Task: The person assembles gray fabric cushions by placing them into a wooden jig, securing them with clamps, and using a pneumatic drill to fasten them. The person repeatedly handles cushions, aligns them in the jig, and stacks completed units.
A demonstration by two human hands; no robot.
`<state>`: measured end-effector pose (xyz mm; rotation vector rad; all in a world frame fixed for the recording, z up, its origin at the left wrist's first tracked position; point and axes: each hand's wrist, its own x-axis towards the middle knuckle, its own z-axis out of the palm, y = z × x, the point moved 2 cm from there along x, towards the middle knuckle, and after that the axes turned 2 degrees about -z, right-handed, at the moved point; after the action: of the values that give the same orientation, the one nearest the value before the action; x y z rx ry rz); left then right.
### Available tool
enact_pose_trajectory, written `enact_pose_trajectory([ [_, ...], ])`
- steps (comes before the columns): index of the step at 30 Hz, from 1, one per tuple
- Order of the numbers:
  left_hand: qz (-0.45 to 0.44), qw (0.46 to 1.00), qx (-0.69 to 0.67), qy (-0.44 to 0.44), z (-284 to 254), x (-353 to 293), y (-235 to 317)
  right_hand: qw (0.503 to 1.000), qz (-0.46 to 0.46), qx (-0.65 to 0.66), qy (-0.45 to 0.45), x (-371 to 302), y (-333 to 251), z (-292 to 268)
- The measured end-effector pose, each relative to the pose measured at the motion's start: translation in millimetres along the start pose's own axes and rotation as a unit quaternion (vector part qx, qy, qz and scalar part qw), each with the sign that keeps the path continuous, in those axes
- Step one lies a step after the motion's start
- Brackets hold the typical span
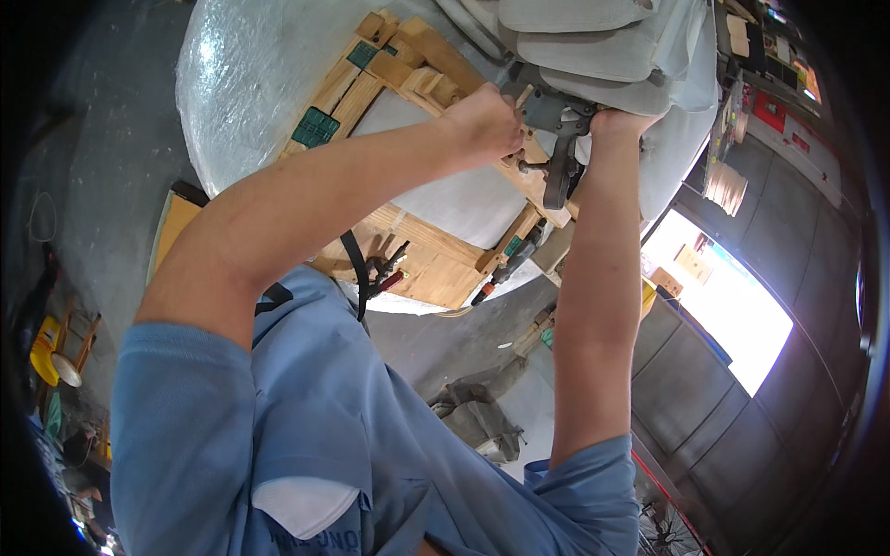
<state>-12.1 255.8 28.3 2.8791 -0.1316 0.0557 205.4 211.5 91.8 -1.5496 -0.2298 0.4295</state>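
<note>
My left hand (pixel 484 123) is closed in a fist at the edge of a wooden frame (pixel 426 236), beside a dark grey metal bracket (pixel 559 171). What its fingers hold is hidden; a thin tan tip shows just past them. My right hand (pixel 623 124) reaches to the bracket's right side, under grey padded cushions (pixel 593 56). Its fingers are out of sight behind the bracket and cushion. The bracket sits against the frame's right side, with a bolt-like end sticking out toward the left. Green plates are fixed to the frame's wood.
Clear plastic wrap (pixel 246 83) covers the rounded piece around the frame. Red-handled pliers (pixel 386 278) and a black tool with an orange end (pixel 501 273) lie at the frame's near edge. A crumpled grey bundle (pixel 482 417) rests on the floor. Bright light enters an opening at right.
</note>
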Motion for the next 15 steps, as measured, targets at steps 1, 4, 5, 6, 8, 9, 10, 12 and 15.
enact_pose_trajectory([
  [1,-0.002,1.000,0.021,0.002,0.3,-2.6,1.3,1.000,-0.001,-0.002,0.003,1.6,4.4,-2.0],
  [4,-0.007,0.999,0.041,-0.016,-6.1,-6.5,5.0,0.999,-0.014,-0.024,0.039,5.5,13.4,-13.3],
  [5,-0.012,0.999,0.029,-0.011,-3.3,-5.9,4.9,0.997,-0.018,-0.037,0.059,5.8,14.2,-7.1],
  [6,-0.015,1.000,0.018,-0.006,1.1,-4.1,1.9,0.995,-0.024,-0.051,0.081,5.9,15.0,-3.0],
  [8,-0.018,1.000,0.001,0.000,3.9,-3.0,1.5,0.993,-0.017,-0.060,0.101,7.6,13.9,2.2],
  [9,-0.019,1.000,-0.005,0.001,2.7,-3.1,1.2,0.993,-0.011,-0.058,0.102,7.9,12.3,2.6],
  [10,-0.020,1.000,-0.010,0.001,1.5,-3.3,1.0,0.994,-0.003,-0.057,0.097,8.3,10.0,2.5],
  [12,-0.020,0.999,-0.023,0.021,3.8,-3.4,-0.2,0.995,0.012,-0.055,0.082,10.4,6.4,2.6],
  [15,-0.030,0.999,-0.025,0.037,7.7,-1.4,-1.3,0.996,0.036,-0.056,0.055,14.6,5.0,5.0],
])
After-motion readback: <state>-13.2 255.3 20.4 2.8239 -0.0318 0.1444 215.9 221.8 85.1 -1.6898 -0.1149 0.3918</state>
